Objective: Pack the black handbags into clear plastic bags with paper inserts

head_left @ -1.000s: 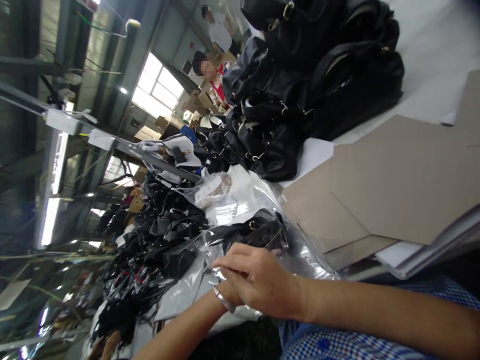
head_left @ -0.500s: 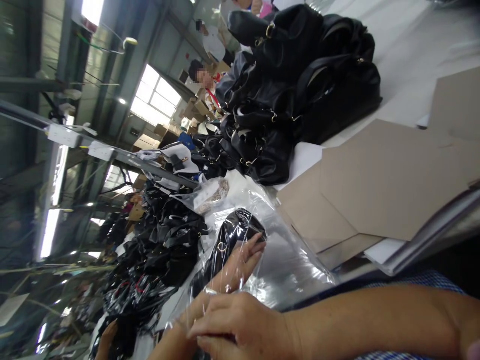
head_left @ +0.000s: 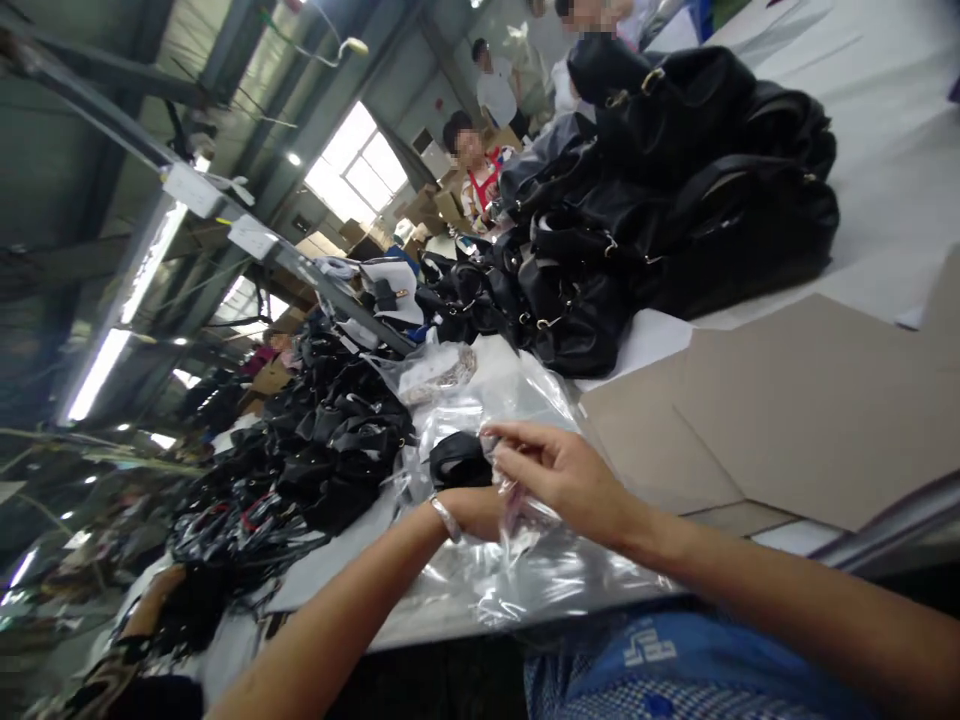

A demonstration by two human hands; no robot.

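Observation:
A small black bag [head_left: 459,455] lies on the table, partly covered by a clear plastic bag [head_left: 517,590]. My right hand [head_left: 559,475] comes in from the right, its thumb and fingers pinching the clear plastic beside the black bag. My left hand [head_left: 480,510], with a silver bracelet at the wrist, reaches in from the lower left below the black bag. Plastic and my right hand cover its fingers, so its grip is hidden.
Black handbags [head_left: 697,190] are heaped at the back right; another pile of black bags [head_left: 322,420] stands left. Flat grey-brown card sheets [head_left: 810,400] lie at right. A clear packet [head_left: 442,375] sits behind the plastic. Another person's arm [head_left: 154,605] shows lower left; people stand beyond.
My left hand, earlier stretched inside the plastic over the black bag, has drawn back toward me. My right hand has moved up and forward to the plastic. The view has shifted.

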